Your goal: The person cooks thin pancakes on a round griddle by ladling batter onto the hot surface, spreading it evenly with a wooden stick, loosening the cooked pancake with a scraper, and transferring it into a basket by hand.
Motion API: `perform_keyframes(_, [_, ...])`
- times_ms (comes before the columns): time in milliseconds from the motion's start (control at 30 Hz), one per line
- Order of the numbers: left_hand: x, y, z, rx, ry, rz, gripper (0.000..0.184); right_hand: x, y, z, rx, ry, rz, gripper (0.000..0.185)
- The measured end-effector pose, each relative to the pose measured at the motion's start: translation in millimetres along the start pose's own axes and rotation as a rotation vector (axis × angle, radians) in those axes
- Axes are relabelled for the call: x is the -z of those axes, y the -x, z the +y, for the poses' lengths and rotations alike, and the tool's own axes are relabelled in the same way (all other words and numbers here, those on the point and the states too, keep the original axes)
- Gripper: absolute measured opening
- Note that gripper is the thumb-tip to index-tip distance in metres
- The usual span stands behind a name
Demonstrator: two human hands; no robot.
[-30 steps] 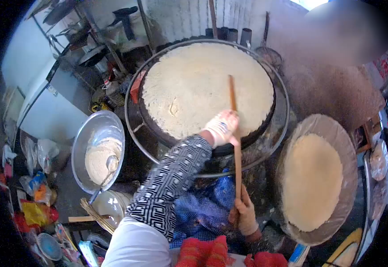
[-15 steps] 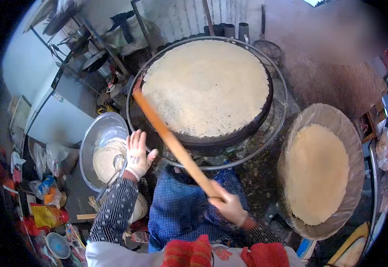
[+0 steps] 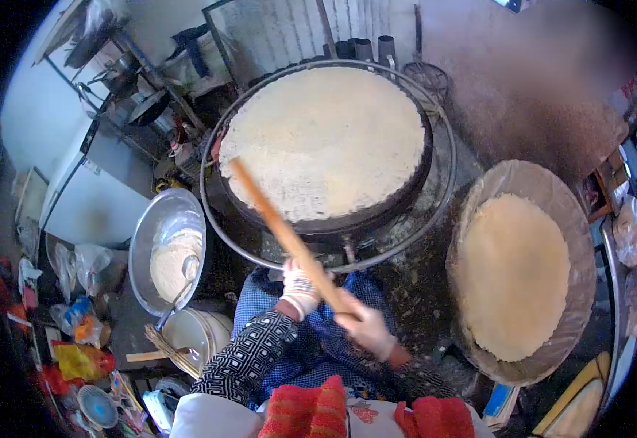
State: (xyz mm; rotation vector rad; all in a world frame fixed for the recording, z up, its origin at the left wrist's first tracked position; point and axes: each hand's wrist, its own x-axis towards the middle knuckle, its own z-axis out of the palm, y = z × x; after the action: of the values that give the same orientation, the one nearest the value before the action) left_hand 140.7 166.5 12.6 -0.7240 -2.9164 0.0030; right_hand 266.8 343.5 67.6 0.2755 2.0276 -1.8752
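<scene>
My right hand is wrapped round the near end of a long flat wooden scraper. The scraper slants up and left, its far end over the near-left edge of a large round griddle. A thin pale sheet of batter covers the griddle. My left hand, in a pale covering, is beside the scraper at the griddle's near side; its fingers are partly hidden behind the wood, so their grip is unclear. To its left stands a metal bowl of pale batter with a ladle in it.
A metal ring surrounds the griddle. On the right, a lined oval basket holds round pale flatbreads. A bucket with a straw brush stands below the bowl. Bags and a white cabinet are at the left.
My left hand has moved right, from beside the bowl to near the scraper. The scraper's far end has shifted slightly down. The batter's near-left area looks smoother. The view has shifted slightly.
</scene>
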Motion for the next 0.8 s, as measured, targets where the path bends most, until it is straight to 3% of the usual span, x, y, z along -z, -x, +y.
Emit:
perform_keyframes(67, [-3.1,-1.9,14.4,-0.122,0.566,-0.047,0.028,-11.0,11.9,-32.4,0.006,-0.118,-0.023,0.063])
perform_keyframes(133, [82.3,3.9,10.9,-0.161,0.513,0.038,0.032,4.4,39.1,-24.5,0.041,-0.031,0.003,0.058])
perform_keyframes(167, [95.4,16.3,10.7,-0.126,0.609,-0.003,0.050,19.8,50.9,-12.6,0.053,-0.006,0.049,0.056])
perform_keyframes(200, [65.6,25.3,4.2,-0.137,0.518,0.136,0.066,35.3,62.6,-1.4,0.050,-0.010,0.117,0.054])
perform_keyframes(233, [78.3,10.2,3.0,-0.162,0.511,0.229,0.069,42.8,71.3,-5.2,0.013,-0.049,0.184,0.052])
perform_keyframes(333, [90.4,-67.7,20.5,-0.387,0.459,0.271,0.085,40.8,91.0,-31.6,-0.043,-0.180,0.332,0.046])
perform_keyframes(433, [110.8,-160.9,46.3,-0.691,0.503,0.165,0.104,79.9,92.5,105.4,0.246,0.065,0.237,0.077])
perform_keyframes(467, [97.6,-196.3,60.2,-0.785,0.467,0.214,0.108,58.0,96.4,35.6,0.355,-0.144,0.332,0.047])
perform_keyframes(533, [28.1,-250.0,92.6,-0.866,0.436,0.516,0.108,45.0,85.2,21.8,0.451,0.019,0.388,0.048])
perform_keyframes(600, [-21.7,-285.0,101.6,-0.775,0.323,0.257,0.112,38.1,71.9,16.7,0.545,0.176,0.451,0.049])
perform_keyframes(700, [-26.0,-302.0,52.2,-0.600,0.205,0.055,0.110,60.5,6.3,63.8,0.241,-0.159,0.428,0.052])
perform_keyframes(733, [-16.9,-303.7,27.0,-0.540,0.158,-0.005,0.109,51.3,18.8,-15.9,-0.317,-0.378,0.299,0.059])
perform_keyframes(800, [-12.7,-305.1,-24.2,-0.426,0.117,0.013,0.103,34.3,4.0,-60.4,-0.237,-0.305,0.259,0.056])
